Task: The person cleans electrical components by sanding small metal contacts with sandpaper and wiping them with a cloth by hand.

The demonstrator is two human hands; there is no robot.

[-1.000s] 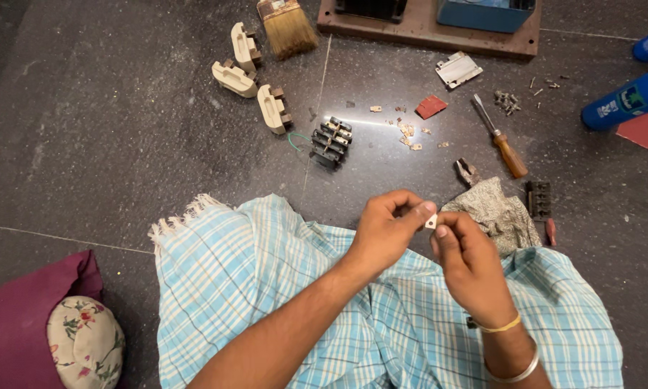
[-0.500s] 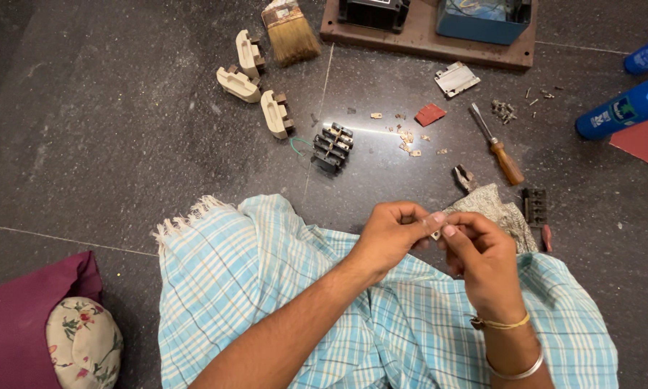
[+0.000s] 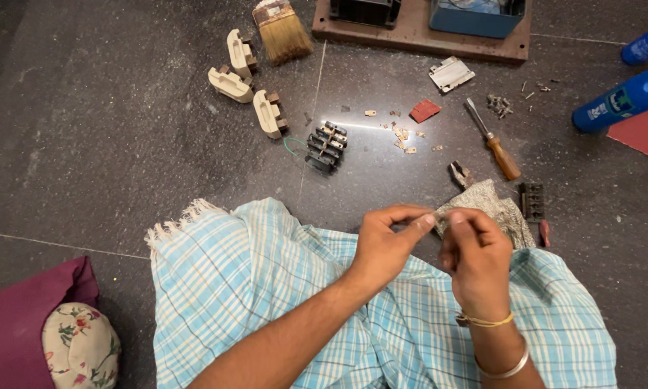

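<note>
My left hand point(image 3: 383, 246) and my right hand point(image 3: 475, 253) meet fingertip to fingertip above my lap, which is covered by a blue checked cloth point(image 3: 266, 288). Together they pinch a small pale metal piece, almost wholly hidden between the fingers. A patterned grey rag point(image 3: 495, 205) lies on the dark floor just beyond my right hand. My right wrist wears a thread and a metal bangle.
Ahead lie a black terminal block point(image 3: 327, 144), three cream fuse holders point(image 3: 268, 114), a brush point(image 3: 281, 29), small brass bits point(image 3: 403, 137), a screwdriver point(image 3: 493, 140), pliers point(image 3: 459, 173), a metal plate point(image 3: 450, 73) and blue spray cans point(image 3: 619, 97). A floral pillow point(image 3: 79, 342) sits at lower left.
My hands have closed tighter around the small metal piece, which showed between the fingertips a second ago and is now covered. My right hand has turned more knuckles-up.
</note>
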